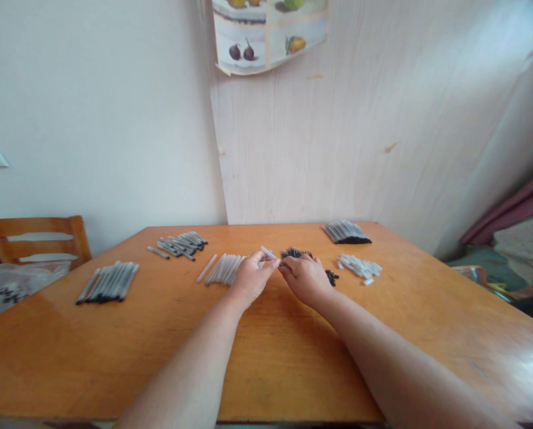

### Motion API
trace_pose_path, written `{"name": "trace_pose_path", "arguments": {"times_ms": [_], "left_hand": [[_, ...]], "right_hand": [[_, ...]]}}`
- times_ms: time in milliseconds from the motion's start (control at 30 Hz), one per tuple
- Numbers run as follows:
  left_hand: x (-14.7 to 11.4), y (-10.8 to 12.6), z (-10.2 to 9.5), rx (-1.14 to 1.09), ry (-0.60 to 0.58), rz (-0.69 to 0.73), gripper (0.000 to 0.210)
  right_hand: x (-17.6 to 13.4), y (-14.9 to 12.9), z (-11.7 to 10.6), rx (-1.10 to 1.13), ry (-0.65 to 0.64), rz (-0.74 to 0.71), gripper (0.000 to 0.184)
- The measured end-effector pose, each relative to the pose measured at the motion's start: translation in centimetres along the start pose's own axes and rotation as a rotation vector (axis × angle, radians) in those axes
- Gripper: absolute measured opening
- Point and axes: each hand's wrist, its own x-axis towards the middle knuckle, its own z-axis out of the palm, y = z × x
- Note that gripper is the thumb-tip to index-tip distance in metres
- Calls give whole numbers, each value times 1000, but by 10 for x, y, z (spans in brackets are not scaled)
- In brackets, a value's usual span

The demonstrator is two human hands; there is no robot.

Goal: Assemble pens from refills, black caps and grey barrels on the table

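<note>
My left hand point(252, 275) is closed on a whitish translucent pen barrel point(268, 252), held tilted between thumb and fingers. The fingertips of my right hand point(308, 277) are pinched together right at the barrel's near end; what they hold is too small to make out. Just left of my left hand lies a row of similar pen barrels point(221, 269). Behind my right hand is a pile of dark, thin-tipped pen parts point(289, 252), partly hidden by it. Small black pieces point(331, 276) lie beside that hand, and short white caps point(361, 267) are heaped farther right.
Pens with black ends lie in a row point(108, 282) at the left, a loose pile point(183, 244) at the back left and a stack point(346, 232) at the back right of the wooden table point(266, 363). A wooden chair point(36, 235) stands to the left.
</note>
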Motion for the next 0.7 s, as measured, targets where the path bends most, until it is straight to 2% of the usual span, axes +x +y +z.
{"name": "trace_pose_path", "arguments": {"times_ms": [133,267,333,500,700], "left_hand": [[-3,3,2,-223,-14,-86,32],[-1,2,-1,-325,35,-127,31],[1,1,-3,-368,81,-148,31],[4,-1,-2,-399,131,-152,29],[3,1,-1,-364,130,-162,28]], "right_hand": [[-2,-5,0,11,-29,-38,40],[-2,-5,-4,76,-4,-53,41],[1,1,-7,99,37,0,38],[11,28,-8,72,117,256,35],[14,46,-4,16,80,319,35]]}}
